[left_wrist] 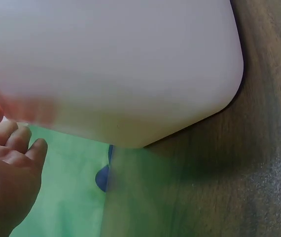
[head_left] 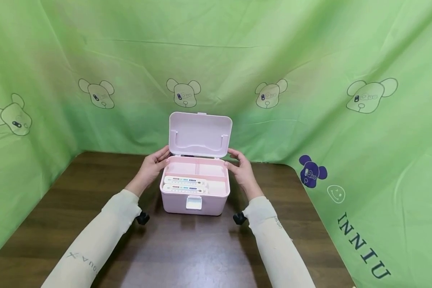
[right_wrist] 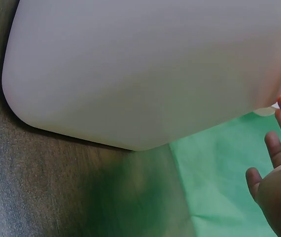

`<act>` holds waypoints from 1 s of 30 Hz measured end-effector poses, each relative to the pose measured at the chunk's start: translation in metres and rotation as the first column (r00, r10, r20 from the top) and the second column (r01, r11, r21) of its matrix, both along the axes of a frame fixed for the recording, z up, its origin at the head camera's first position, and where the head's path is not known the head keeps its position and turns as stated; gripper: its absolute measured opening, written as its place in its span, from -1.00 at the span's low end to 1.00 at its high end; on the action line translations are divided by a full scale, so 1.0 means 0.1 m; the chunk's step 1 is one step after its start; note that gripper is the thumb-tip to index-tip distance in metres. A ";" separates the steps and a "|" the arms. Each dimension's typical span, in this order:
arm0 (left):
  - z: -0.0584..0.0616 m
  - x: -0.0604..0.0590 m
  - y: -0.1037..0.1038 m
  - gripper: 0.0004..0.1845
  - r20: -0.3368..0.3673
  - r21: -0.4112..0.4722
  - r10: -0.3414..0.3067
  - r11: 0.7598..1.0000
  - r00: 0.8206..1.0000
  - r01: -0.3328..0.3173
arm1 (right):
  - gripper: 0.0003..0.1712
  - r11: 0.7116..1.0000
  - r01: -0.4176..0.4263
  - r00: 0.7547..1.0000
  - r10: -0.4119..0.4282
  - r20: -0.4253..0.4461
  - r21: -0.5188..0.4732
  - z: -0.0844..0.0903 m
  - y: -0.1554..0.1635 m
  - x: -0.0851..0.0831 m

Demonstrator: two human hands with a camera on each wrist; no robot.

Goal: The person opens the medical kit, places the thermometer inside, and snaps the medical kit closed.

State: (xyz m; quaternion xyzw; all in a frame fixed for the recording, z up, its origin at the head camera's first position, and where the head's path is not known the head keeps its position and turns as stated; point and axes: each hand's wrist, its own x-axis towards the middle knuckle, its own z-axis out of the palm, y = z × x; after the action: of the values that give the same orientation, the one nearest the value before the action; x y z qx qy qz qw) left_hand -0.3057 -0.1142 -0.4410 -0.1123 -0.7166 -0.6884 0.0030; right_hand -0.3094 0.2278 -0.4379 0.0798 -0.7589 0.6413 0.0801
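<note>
We held the rigid, probably light pink box [head_left: 194,200] at 9 and 3 o'clock, left hand [head_left: 152,168] and right hand [head_left: 242,170] fingers relaxed against its rim.

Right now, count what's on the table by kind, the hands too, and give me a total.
Pink box, lid up: 1
White tubes in the box: 2
Hands at the box's sides, left hand and right hand: 2
Total: 5
</note>
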 end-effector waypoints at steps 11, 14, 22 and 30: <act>0.00 0.03 0.01 -0.43 0.017 0.037 0.061 0.997 0.998 -0.062 | -0.42 1.000 -0.003 0.999 0.004 -0.036 0.009 0.01 0.03 0.01; 0.01 0.03 0.00 -0.44 0.011 0.029 0.072 0.997 0.997 -0.072 | -0.45 0.994 0.007 0.999 -0.002 -0.054 0.105 0.06 0.04 0.02; 0.11 0.03 0.00 -0.44 -0.029 -0.065 0.116 0.991 0.993 -0.118 | -0.40 0.966 -0.047 0.998 0.055 -0.024 0.255 0.24 0.14 0.06; 0.19 0.11 -0.10 -0.47 -0.074 -0.197 0.016 0.980 0.997 -0.030 | -0.48 0.938 -0.145 0.989 0.148 0.016 0.315 0.34 0.24 0.15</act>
State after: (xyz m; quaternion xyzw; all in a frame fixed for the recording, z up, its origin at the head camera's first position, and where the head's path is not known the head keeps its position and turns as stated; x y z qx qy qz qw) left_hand -0.2946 -0.1238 -0.4221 -0.1285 -0.7821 -0.6092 0.0257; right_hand -0.2941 0.2521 -0.4042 0.1503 -0.8432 0.5157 0.0214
